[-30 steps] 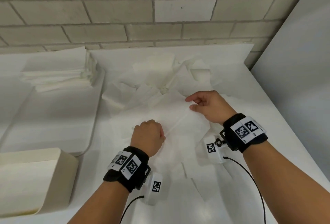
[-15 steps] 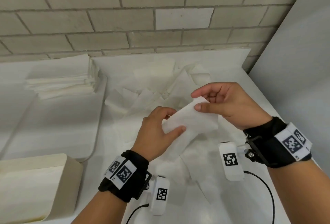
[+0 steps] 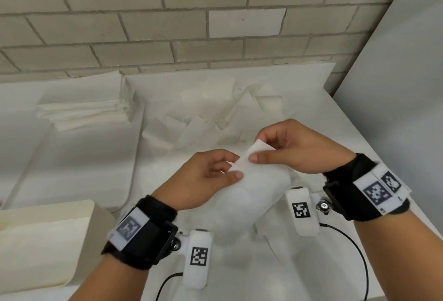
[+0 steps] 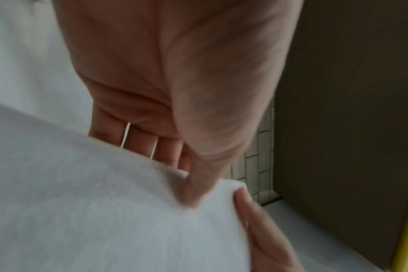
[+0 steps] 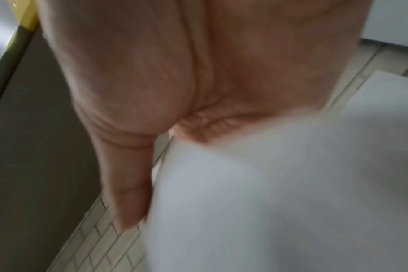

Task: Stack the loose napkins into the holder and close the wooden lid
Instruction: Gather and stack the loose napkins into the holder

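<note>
A single white napkin [image 3: 251, 188] hangs in the air between my hands, above the table's middle. My left hand [image 3: 236, 166] pinches its upper edge between thumb and fingers. Just to the right, my right hand [image 3: 257, 148] pinches the same edge at its top corner. The left wrist view shows the napkin [image 4: 105, 211] under my thumb; in the right wrist view the napkin [image 5: 280, 202] is blurred. A heap of loose napkins [image 3: 211, 113] lies behind the hands. A neat napkin stack [image 3: 84, 111] sits on a flat white tray [image 3: 72, 169] at the left.
A cream box-shaped piece [image 3: 48, 240] stands at the lower left near my left forearm. A brick wall [image 3: 215, 25] runs along the back of the table, and a grey panel [image 3: 395, 109] closes the right side. More napkins lie on the table under my wrists.
Both hands have lifted one napkin off the heap and raised it. They have drawn closer together along its top edge, and the right hand has turned palm inward.
</note>
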The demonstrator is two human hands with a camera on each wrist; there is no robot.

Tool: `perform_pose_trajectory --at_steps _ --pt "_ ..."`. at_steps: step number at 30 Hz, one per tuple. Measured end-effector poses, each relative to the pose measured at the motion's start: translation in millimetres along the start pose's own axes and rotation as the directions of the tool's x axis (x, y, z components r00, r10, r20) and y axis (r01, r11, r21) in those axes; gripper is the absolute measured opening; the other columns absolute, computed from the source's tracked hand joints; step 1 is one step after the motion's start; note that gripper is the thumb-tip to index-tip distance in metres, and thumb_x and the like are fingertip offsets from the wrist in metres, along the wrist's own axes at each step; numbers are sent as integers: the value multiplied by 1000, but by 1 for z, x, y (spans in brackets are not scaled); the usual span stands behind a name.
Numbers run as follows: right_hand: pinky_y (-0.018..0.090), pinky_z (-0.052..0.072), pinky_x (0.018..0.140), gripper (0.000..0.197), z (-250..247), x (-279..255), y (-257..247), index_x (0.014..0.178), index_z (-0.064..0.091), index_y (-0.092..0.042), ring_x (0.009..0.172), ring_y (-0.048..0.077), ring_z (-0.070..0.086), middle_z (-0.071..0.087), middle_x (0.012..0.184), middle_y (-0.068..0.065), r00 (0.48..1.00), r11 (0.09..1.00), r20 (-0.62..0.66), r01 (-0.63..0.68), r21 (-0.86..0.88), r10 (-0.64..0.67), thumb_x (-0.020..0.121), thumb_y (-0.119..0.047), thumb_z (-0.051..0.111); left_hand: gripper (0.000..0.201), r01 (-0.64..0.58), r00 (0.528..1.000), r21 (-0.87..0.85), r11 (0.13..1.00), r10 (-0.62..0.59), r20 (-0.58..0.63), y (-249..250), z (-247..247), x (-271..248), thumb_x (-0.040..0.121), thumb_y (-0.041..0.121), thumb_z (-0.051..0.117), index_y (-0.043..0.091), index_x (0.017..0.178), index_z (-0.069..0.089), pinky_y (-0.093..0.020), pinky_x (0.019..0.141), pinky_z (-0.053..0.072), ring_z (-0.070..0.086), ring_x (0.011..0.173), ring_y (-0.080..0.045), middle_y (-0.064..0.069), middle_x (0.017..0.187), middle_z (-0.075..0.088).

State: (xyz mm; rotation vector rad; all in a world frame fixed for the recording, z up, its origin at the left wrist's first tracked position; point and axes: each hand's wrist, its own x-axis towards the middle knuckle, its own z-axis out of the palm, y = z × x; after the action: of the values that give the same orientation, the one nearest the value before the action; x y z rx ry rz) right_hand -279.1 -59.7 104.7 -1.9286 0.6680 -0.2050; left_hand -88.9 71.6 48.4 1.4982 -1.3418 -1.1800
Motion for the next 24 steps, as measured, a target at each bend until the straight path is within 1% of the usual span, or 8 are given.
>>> perform_pose_trajectory --at_steps 2,4,9,13,16,19,21,24 --pt "35 53 75 19 7 14 8 85 72 -10 77 22 68 74 85 8 990 1000 -142 6 -2 -6 88 -29 71 11 3 995 -37 999 -7 -99 -8 6 7 97 21 65 15 89 70 -26 57 47 59 57 -13 7 74 73" --pt "34 53 79 20 8 27 30 90 72 -14 84 21 68 74 90 3 943 996 -329 -72 -61 48 89 -34 69 22 61 973 -100 993 -81 -217 -19 8 8 100 15 60 13 78 63 -19 50 36 45 46 -3 13 57 62" --pt "30 45 88 53 7 24 102 127 52 -15 104 21 59 59 112 0 831 793 -302 -545 -270 468 86 -44 70 23 191 850 -359 913 -337 -405 -57 -8 0 96 15 63 13 74 55 -24 56 43 57 58 -14 2 66 64" --pt "31 43 93 81 13 18 127 141 38 -9 122 27 53 51 135 10 733 714 -397 -662 -228 553 80 -49 74 24 249 802 -429 868 -433 -411 -76 -15 -2 79 28 71 15 78 51 -41 69 37 52 73 -26 -11 79 56" --pt "28 43 89 68 14 19 130 130 49 -11 117 24 56 55 124 5 708 736 -410 -667 -118 576 78 -43 79 24 246 804 -451 858 -440 -399 -80 -12 1 81 23 72 12 81 50 -45 71 44 58 75 -29 -14 83 63" --pt "33 48 91 52 14 23 138 113 56 -12 104 24 60 58 107 2 700 783 -439 -621 15 563 75 -34 84 11 225 811 -501 836 -445 -379 -74 -8 5 94 8 61 5 103 67 -45 82 55 72 86 -33 -16 97 76" --pt "30 46 82 31 13 25 140 90 59 -12 91 21 58 57 88 -2 703 819 -481 -571 58 524 78 -29 82 16 241 823 -504 830 -450 -347 -74 -7 8 98 10 58 5 105 71 -43 84 57 73 90 -32 -14 98 77" --pt "22 41 64 28 12 23 130 70 55 -13 67 15 51 51 68 -4 735 887 -518 -448 113 437 85 -23 76 19 285 808 -490 823 -482 -339 -75 -4 14 100 14 57 3 105 72 -41 82 57 74 89 -32 -12 94 78"
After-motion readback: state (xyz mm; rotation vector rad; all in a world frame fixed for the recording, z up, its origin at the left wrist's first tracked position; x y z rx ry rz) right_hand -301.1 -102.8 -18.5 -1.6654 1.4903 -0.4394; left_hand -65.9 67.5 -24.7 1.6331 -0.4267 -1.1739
